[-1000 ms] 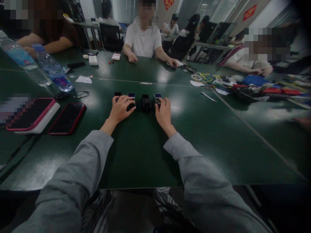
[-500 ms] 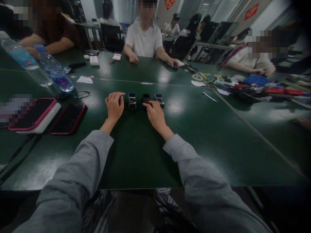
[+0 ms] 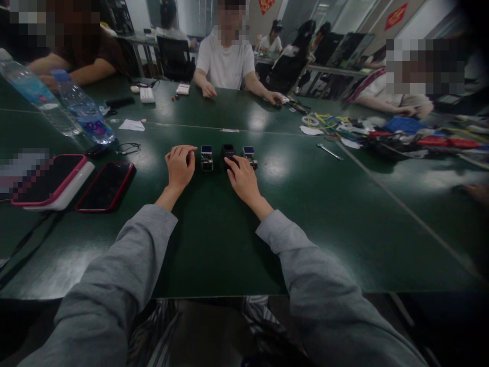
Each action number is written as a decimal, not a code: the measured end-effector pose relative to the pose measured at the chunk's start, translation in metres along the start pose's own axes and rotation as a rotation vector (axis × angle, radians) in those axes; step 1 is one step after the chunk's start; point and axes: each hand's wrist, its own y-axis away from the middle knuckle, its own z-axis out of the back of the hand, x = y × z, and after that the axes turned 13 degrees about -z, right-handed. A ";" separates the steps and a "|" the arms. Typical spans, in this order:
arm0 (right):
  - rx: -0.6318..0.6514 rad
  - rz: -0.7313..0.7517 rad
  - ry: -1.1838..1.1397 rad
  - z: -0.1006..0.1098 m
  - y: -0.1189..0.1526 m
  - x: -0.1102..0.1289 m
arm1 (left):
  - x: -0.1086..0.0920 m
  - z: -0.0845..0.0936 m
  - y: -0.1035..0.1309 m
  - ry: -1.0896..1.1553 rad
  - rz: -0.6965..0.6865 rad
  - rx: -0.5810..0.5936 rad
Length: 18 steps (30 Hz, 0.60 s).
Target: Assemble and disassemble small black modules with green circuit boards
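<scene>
Three small electronic devices stand in a row on the green table. The left one is a small circuit board module (image 3: 207,159) with a little screen on top. In the middle is a black device (image 3: 228,150) with a dark screen. On the right, a similar screen module (image 3: 248,151) is partly covered by my fingers. My left hand (image 3: 181,167) rests beside the left module, fingers loosely curved and apart, holding nothing. My right hand (image 3: 243,178) lies with its fingers spread, the tips at the near side of the black device. Whether they press on it is unclear.
At left lie a red-edged phone (image 3: 107,186), a pink-cased phone (image 3: 51,178) on a white block, and two water bottles (image 3: 86,109). A wrench (image 3: 329,151) and a heap of cables (image 3: 401,130) are at right. A person in white (image 3: 225,58) sits opposite.
My right fingers have shifted slightly on the black device, and more of its front shows. My left hand stays in place.
</scene>
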 end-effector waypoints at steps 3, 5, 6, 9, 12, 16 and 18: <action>-0.045 -0.035 -0.014 0.002 -0.001 0.000 | -0.006 0.003 0.000 0.000 -0.052 0.057; -0.101 -0.080 -0.021 0.004 -0.002 -0.004 | -0.011 0.004 0.000 0.005 -0.111 0.122; -0.131 -0.110 -0.021 0.004 -0.003 -0.007 | -0.012 0.005 0.000 0.007 -0.139 0.152; -0.198 -0.197 -0.013 0.002 -0.006 -0.024 | -0.015 0.005 0.000 0.009 -0.184 0.191; -0.195 -0.242 -0.028 -0.006 -0.009 -0.043 | -0.013 0.004 0.001 0.002 -0.187 0.171; -0.127 -0.254 -0.099 -0.017 -0.013 -0.058 | -0.009 0.003 0.001 -0.011 -0.178 0.163; -0.110 -0.271 -0.127 -0.020 -0.014 -0.062 | -0.008 0.003 0.001 -0.014 -0.178 0.153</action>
